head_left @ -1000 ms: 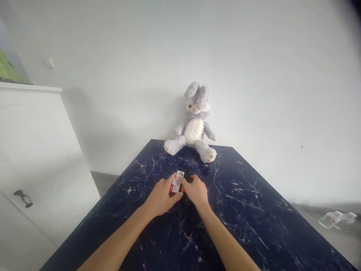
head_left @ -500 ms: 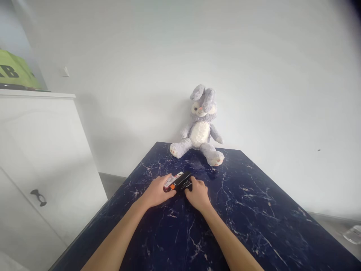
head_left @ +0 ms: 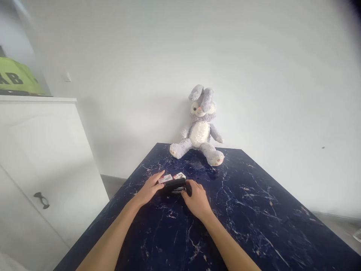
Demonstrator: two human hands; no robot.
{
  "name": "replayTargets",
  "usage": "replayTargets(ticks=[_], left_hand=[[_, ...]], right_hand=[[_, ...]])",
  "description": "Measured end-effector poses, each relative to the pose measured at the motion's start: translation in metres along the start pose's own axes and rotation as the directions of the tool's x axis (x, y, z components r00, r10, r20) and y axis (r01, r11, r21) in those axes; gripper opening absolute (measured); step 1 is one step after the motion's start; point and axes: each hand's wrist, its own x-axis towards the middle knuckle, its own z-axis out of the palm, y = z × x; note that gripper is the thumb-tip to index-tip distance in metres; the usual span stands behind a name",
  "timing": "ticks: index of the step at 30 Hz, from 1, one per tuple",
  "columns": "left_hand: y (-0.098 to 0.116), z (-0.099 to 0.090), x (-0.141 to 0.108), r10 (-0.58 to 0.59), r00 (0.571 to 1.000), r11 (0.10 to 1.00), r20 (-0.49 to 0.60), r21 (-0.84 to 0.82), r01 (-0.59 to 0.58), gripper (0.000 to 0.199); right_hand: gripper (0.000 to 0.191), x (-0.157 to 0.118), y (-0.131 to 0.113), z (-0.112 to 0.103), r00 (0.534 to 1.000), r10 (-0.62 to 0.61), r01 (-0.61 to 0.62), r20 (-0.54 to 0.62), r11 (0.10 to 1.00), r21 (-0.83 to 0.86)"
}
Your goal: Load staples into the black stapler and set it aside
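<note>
A black stapler (head_left: pixel 174 184), with a shiny metal part low on its near side, lies crosswise on the dark blue marbled table (head_left: pixel 248 210). My right hand (head_left: pixel 197 198) pinches the stapler's right end between thumb and fingers. Just behind the stapler are a small white-and-red box (head_left: pixel 165 179) and a second small white-and-red box (head_left: pixel 179 175). My left hand (head_left: pixel 149 190) is closed around the left box, its index finger along the far side and its thumb against the stapler's left end. Its other fingers are partly hidden.
A grey plush rabbit (head_left: pixel 199 133) sits at the table's far edge against the white wall (head_left: pixel 270 75). To the left stands a white cabinet (head_left: pixel 42 150) with a dark handle (head_left: pixel 41 200) and a yellow-green bag (head_left: pixel 19 77) on top.
The stapler has turned from slanted to nearly crosswise. My left hand has shifted left with the nearer box, and the two boxes now show apart. The orange part is out of sight.
</note>
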Motion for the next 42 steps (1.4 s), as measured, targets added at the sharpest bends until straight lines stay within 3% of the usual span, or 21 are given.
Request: replayTargets(ticks=[5, 10, 15, 24, 31, 37, 42], left_hand=[[0.001, -0.003, 0.003, -0.048, 0.998, 0.999, 0.036, 0.007, 0.048, 0.062], [0.007, -0.013, 0.002, -0.148, 0.977, 0.989, 0.155, 0.009, 0.148, 0.064], [0.008, -0.020, 0.000, -0.155, 0.966, 0.988, 0.207, 0.015, 0.155, 0.068], [0.003, -0.017, 0.001, -0.120, 0.991, 0.993, 0.065, 0.009, 0.120, 0.064], [0.003, -0.010, 0.005, -0.087, 0.994, 0.996, -0.071, -0.011, 0.086, 0.045], [0.001, -0.007, 0.008, -0.042, 0.948, 0.997, -0.315, -0.073, 0.020, 0.045], [0.005, -0.003, 0.012, -0.051, 0.930, 0.994, -0.364, -0.111, 0.011, 0.044]], right_hand=[[0.030, 0.003, 0.004, -0.005, 0.998, -0.021, 0.017, 0.063, 0.998, 0.063], [0.027, 0.004, 0.007, -0.007, 0.996, -0.026, 0.017, 0.085, 0.995, 0.098], [0.025, 0.006, 0.008, -0.010, 0.995, -0.044, 0.033, 0.089, 0.991, 0.126], [0.024, 0.012, 0.027, -0.036, 0.986, -0.096, 0.078, 0.133, 0.988, 0.135], [0.022, 0.009, 0.026, -0.045, 0.970, -0.183, 0.169, 0.159, 0.980, 0.101], [0.020, 0.010, 0.033, -0.041, 0.997, -0.072, 0.068, 0.020, 0.984, 0.165], [0.033, 0.014, 0.042, -0.038, 0.989, 0.070, -0.036, -0.133, 0.968, 0.247]])
